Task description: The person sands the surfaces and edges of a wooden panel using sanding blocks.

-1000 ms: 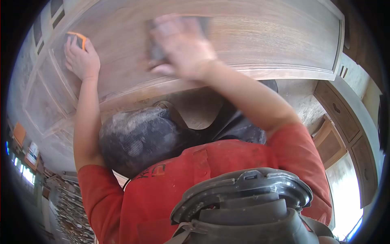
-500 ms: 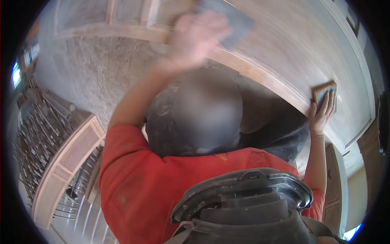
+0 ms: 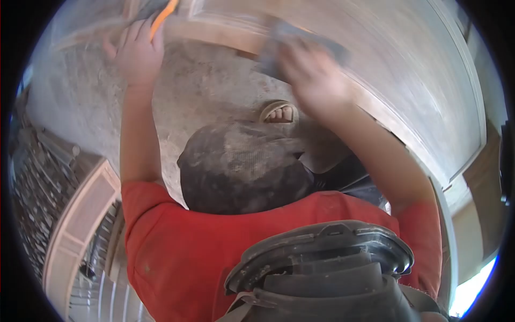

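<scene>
My left hand is at the upper left, fingers curled on a flat sanding pad whose orange edge faces me; the rest of it is hard to make out. It is beside the framed part of a pale wooden panel. My right hand, smeared by motion, presses on a grey sanding pad. This pad lies over the panel's near edge, around the middle. Below, my dark, dusty trouser knee is bent, and a sandalled foot shows past it.
A framed wooden piece stands at the lower left. Beside it lies a pile of thin, dusty strips. Dusty concrete floor lies under the panel. Black ribbed gear covers the bottom of the view.
My left hand has moved left along the panel with its pad. My right hand has come from the far right to the panel's middle. The foot has come into view.
</scene>
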`<act>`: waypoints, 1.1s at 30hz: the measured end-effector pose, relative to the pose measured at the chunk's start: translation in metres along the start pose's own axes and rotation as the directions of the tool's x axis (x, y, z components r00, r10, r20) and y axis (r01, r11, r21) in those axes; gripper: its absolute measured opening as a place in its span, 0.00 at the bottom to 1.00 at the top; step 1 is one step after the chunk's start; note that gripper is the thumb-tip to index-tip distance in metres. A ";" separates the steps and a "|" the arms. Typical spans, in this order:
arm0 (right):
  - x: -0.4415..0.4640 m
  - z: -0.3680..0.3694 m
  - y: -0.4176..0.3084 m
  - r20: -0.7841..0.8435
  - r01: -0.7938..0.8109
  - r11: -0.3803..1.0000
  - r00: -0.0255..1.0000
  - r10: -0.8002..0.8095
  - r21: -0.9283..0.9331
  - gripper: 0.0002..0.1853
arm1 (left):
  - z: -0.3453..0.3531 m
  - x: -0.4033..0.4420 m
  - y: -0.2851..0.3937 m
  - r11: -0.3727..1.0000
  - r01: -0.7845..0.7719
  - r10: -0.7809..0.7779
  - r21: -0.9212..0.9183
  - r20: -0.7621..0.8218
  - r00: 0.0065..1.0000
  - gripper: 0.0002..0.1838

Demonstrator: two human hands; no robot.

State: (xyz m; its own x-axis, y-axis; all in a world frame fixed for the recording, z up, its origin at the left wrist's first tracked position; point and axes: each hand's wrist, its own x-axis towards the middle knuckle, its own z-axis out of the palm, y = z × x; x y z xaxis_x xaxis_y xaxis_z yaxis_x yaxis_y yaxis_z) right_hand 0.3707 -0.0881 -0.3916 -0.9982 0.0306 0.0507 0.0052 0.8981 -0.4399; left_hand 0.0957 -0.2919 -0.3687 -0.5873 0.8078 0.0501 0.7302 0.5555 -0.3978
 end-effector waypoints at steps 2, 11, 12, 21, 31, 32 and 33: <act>0.067 0.017 -0.020 0.091 0.056 0.995 0.994 -0.063 0.080 0.28 | 0.007 0.012 0.020 0.982 -0.046 -0.003 -0.181 -0.261 0.965 0.16; -0.168 -0.047 0.052 -0.240 -0.324 0.931 0.930 0.280 -0.170 0.34 | -0.006 0.008 0.073 0.659 -0.412 0.168 -0.629 -0.411 0.896 0.23; -0.214 -0.058 0.067 -0.262 -0.389 0.888 0.909 0.325 -0.246 0.34 | -0.012 0.009 0.074 0.700 -0.439 0.275 -0.563 -0.355 0.894 0.23; -0.193 -0.015 0.038 -0.491 -0.568 0.809 0.754 0.437 -0.152 0.28 | -0.028 0.014 0.170 0.567 -0.700 0.515 -0.434 -0.476 0.713 0.40; -0.448 -0.079 0.166 -0.529 -0.812 0.407 0.582 0.618 -0.418 0.23 | 0.031 0.022 0.121 0.637 -0.736 0.573 -0.230 -0.497 0.651 0.40; -0.480 -0.089 0.181 -0.530 -0.855 0.334 0.511 0.677 -0.397 0.24 | 0.030 0.023 0.123 0.634 -0.739 0.568 -0.227 -0.512 0.645 0.39; -0.509 -0.102 0.200 -0.521 -0.865 0.290 0.483 0.704 -0.409 0.23 | 0.027 0.024 0.125 0.636 -0.741 0.574 -0.216 -0.510 0.641 0.39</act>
State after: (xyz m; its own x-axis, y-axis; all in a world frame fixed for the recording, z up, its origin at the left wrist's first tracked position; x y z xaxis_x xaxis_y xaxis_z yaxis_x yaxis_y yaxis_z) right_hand 0.8859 0.1207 -0.4144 -0.4474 0.8755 0.1825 0.8892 0.4137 0.1951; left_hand 0.1633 -0.2082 -0.4416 0.2205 0.9370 0.2709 0.9749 -0.2029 -0.0917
